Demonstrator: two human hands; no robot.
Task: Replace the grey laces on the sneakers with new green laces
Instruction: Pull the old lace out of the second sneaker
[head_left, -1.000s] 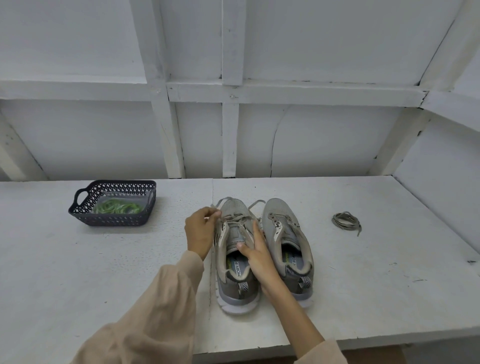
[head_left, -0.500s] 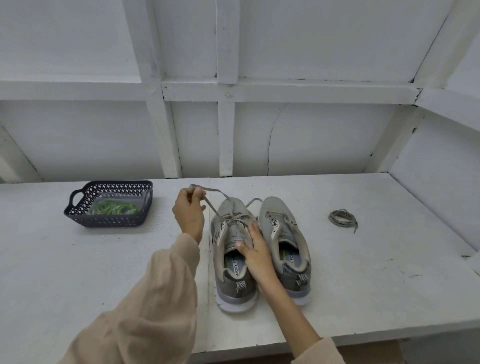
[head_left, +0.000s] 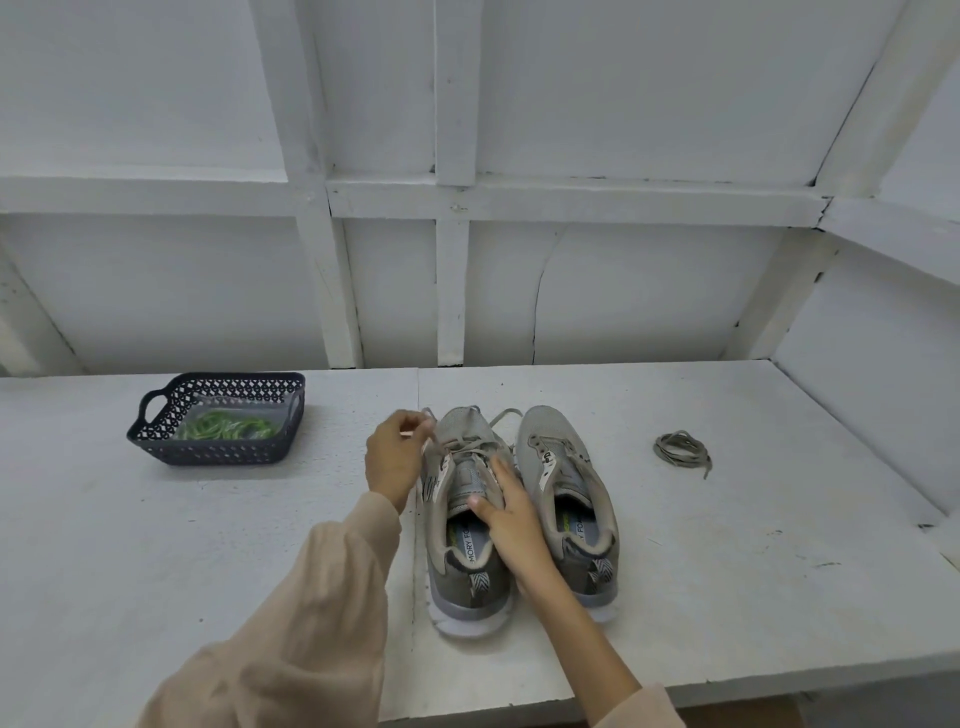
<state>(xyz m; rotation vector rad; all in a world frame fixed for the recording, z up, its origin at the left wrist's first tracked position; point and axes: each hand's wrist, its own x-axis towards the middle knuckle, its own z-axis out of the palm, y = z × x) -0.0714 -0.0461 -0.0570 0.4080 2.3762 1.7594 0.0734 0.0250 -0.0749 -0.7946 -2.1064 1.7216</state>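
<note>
at the far left of the white counter (head_left: 130, 571) we see a dark basket (head_left: 156, 441) holding the green laces (head_left: 223, 427). next is our left hand (head_left: 395, 460), its fingers pinching the threaded grey lace (head_left: 470, 446) just beside the toe of the left sneaker (head_left: 457, 587). our right hand (head_left: 514, 525) lies on that sneaker's tongue, fingers straight and pressing down. the right sneaker (head_left: 550, 447) stands alongside, touching it. well apart to the right lies a coiled grey lace (head_left: 680, 449).
</note>
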